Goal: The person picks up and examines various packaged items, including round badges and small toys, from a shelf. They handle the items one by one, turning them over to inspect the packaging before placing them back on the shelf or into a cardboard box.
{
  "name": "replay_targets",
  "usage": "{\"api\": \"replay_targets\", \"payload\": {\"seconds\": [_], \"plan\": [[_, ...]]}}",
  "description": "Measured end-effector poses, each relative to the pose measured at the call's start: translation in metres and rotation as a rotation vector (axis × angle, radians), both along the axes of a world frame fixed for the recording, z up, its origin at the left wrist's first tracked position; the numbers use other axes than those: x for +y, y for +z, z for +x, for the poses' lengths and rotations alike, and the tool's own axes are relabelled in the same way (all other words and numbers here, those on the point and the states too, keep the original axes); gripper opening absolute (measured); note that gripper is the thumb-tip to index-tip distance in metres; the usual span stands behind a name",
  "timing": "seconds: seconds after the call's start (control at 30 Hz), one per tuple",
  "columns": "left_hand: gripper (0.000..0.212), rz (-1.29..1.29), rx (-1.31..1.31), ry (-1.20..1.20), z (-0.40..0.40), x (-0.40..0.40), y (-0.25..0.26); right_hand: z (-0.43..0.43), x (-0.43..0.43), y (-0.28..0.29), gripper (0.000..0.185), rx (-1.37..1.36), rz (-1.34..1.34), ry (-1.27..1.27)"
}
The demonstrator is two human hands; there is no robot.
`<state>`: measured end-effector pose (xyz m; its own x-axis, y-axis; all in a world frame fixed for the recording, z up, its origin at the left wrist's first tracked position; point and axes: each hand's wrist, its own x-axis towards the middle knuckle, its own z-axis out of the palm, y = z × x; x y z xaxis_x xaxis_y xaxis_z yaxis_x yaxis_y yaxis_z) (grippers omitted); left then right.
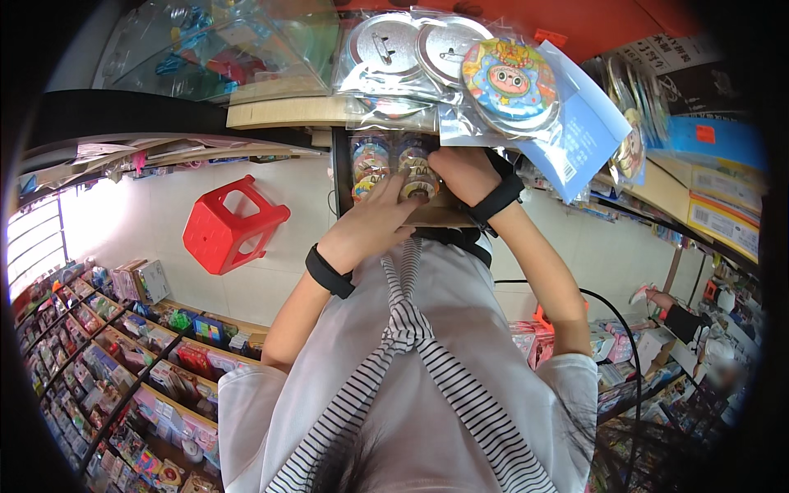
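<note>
Close to my body is an open box or drawer [444, 217] with round button badges [370, 165] standing in two rows. My left hand [373, 215] reaches over its near side, fingers resting on the badges of the right row. My right hand [466, 174] is curled at the right row's far end; its fingertips are hidden, so I cannot tell if it grips a badge. Above the box, a large cartoon badge [510, 77] in clear wrapping lies on a blue card packet [576, 132]. Left of it, two large badges [387, 44] show pinned metal backs.
A clear display case [216, 55] stands on the wooden shelf at the upper left. A red plastic stool [216, 234] is on the floor at left. Boxed goods [724, 222] line the right shelf. Stocked racks [123, 351] lie behind me. Another person [684, 323] is at far right.
</note>
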<state>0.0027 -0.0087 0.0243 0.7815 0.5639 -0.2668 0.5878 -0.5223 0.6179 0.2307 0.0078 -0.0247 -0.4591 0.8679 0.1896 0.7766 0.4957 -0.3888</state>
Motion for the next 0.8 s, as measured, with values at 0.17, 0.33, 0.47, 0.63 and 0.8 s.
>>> {"api": "replay_targets", "payload": {"seconds": [0.17,0.33,0.47,0.63,0.8], "plan": [[0.055,-0.018,-0.013,0.009,-0.002,-0.001,0.001,0.001,0.001,0.003,0.008,0.049,-0.046,0.01],[0.055,0.003,-0.025,0.016,-0.002,-0.003,-0.001,0.001,0.001,-0.005,0.009,0.039,-0.047,-0.009],[0.054,0.006,-0.026,0.017,-0.003,-0.003,-0.001,0.0,0.001,-0.004,0.009,0.05,-0.05,-0.016],[0.054,-0.008,-0.005,0.011,-0.002,-0.001,0.001,0.003,-0.001,-0.039,0.007,0.447,-0.135,-0.272],[0.056,0.032,-0.019,0.045,-0.002,-0.002,0.0,0.005,0.004,-0.04,0.011,0.347,-0.118,-0.298]]}}
